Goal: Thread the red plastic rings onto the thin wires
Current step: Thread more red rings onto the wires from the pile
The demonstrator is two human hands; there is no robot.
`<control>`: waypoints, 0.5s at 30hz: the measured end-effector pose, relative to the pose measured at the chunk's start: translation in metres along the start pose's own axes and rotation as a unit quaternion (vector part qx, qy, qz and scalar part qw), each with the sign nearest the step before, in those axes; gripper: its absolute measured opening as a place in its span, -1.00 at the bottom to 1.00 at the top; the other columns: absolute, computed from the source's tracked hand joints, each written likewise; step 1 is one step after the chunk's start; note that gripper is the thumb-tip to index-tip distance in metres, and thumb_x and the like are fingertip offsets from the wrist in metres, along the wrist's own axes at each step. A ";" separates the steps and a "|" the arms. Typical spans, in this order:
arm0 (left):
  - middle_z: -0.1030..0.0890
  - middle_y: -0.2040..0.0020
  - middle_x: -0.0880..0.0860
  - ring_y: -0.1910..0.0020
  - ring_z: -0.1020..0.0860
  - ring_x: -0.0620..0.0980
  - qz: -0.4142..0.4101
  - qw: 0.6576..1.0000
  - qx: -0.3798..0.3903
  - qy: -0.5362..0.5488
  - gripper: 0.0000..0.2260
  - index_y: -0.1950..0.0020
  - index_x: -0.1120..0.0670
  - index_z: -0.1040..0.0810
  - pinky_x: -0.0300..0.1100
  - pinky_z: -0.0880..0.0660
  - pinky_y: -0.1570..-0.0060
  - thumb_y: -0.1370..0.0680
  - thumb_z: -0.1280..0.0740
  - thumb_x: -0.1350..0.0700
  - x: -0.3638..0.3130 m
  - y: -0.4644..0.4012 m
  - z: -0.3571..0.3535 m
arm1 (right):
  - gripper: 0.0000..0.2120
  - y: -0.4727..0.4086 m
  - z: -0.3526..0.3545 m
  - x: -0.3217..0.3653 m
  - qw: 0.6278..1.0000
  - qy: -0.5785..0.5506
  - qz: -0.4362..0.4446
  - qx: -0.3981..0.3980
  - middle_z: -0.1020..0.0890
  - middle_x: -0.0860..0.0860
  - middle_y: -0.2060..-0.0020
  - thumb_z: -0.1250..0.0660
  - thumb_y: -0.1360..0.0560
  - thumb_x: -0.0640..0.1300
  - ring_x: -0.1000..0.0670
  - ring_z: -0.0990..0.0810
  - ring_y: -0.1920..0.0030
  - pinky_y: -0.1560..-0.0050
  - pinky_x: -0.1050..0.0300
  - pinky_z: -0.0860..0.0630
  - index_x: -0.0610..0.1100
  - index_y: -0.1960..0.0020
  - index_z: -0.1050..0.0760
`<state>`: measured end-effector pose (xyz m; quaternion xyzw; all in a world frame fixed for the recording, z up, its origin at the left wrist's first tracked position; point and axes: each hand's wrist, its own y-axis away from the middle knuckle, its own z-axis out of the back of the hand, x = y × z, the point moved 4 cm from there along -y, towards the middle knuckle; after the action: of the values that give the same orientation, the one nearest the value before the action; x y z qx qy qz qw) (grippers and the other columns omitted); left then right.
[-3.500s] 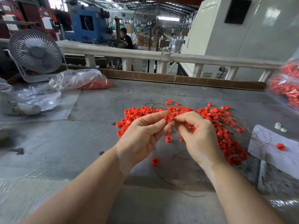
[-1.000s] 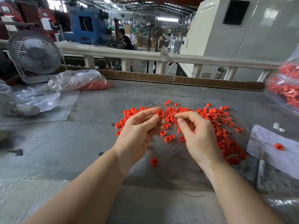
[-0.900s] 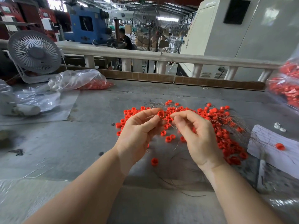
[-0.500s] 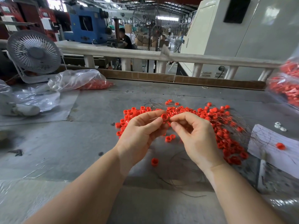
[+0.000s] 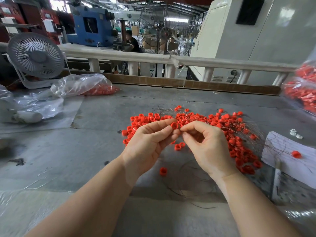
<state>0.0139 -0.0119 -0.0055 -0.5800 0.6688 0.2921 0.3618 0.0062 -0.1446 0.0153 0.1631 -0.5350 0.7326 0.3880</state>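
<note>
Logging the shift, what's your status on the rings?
Left hand pinching one red ring. Right hand pinched beside it, wire too thin to confirm. Pile of rings behind the hands, nothing blocking.

Since a second ago the right hand (image 5: 207, 146) has closed in on the left hand (image 5: 148, 142), so their fingertips now nearly touch; the gap between them is gone. The pinched red ring (image 5: 174, 125) sits slightly lower, right at the right fingertips.
</note>
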 end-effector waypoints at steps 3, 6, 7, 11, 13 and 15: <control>-0.65 0.29 0.12 0.33 -0.63 -0.09 0.000 1.000 -0.001 -0.018 -0.82 0.02 0.25 -0.59 -0.31 -0.57 0.29 -0.50 -0.21 0.37 0.000 0.000 0.000 | -0.78 0.000 0.001 0.000 1.000 0.003 0.005 -0.003 -0.61 0.16 0.39 -0.38 -0.40 -0.41 0.26 -0.57 0.36 0.32 0.53 -0.40 -0.10 0.25 -0.58; -0.66 0.27 0.12 0.32 -0.64 -0.08 0.006 1.000 -0.003 -0.016 -0.81 0.03 0.24 -0.60 -0.31 -0.58 0.24 -0.50 -0.21 0.37 0.000 0.000 -0.001 | -0.79 0.000 0.001 -0.001 1.000 0.006 0.005 -0.008 -0.61 0.14 0.41 -0.38 -0.40 -0.40 0.23 -0.58 0.37 0.31 0.50 -0.42 -0.12 0.27 -0.58; -0.67 0.27 0.13 0.31 -0.64 -0.08 0.012 1.000 -0.004 -0.012 -0.80 0.04 0.23 -0.61 -0.32 -0.58 0.23 -0.51 -0.20 0.37 0.001 0.000 -0.001 | -0.80 0.000 0.001 -0.001 1.000 0.008 0.005 -0.010 -0.61 0.13 0.41 -0.38 -0.41 -0.41 0.24 -0.58 0.37 0.31 0.50 -0.42 -0.14 0.27 -0.58; -0.67 0.24 0.18 0.28 -0.66 -0.03 0.039 0.999 -0.006 0.012 -0.68 0.16 0.21 -0.68 -0.30 -0.59 0.23 -0.54 -0.14 0.41 0.001 0.001 -0.002 | -0.82 0.000 0.001 -0.002 1.000 0.011 -0.002 -0.013 -0.59 0.15 0.44 -0.37 -0.41 -0.42 0.28 -0.55 0.40 0.34 0.52 -0.39 -0.17 0.27 -0.58; -0.67 0.24 0.18 0.27 -0.67 -0.03 0.044 0.999 -0.004 0.013 -0.64 0.20 0.19 -0.69 -0.31 -0.58 0.25 -0.54 -0.14 0.42 0.000 0.002 -0.002 | -0.82 0.000 0.001 -0.002 1.000 0.011 -0.005 -0.012 -0.58 0.16 0.44 -0.36 -0.41 -0.42 0.29 -0.55 0.41 0.35 0.53 -0.38 -0.18 0.27 -0.58; -0.68 0.24 0.16 0.27 -0.67 -0.04 0.043 0.999 -0.003 0.010 -0.64 0.21 0.18 -0.70 -0.32 -0.58 0.25 -0.53 -0.14 0.41 0.000 0.002 -0.002 | -0.81 0.000 0.001 -0.002 1.000 0.011 -0.005 -0.011 -0.58 0.18 0.44 -0.36 -0.41 -0.43 0.30 -0.55 0.41 0.35 0.53 -0.38 -0.18 0.27 -0.58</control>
<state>0.0116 -0.0132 -0.0044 -0.5545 0.6963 0.3035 0.3400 0.0073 -0.1462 0.0140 0.1533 -0.5376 0.7267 0.3993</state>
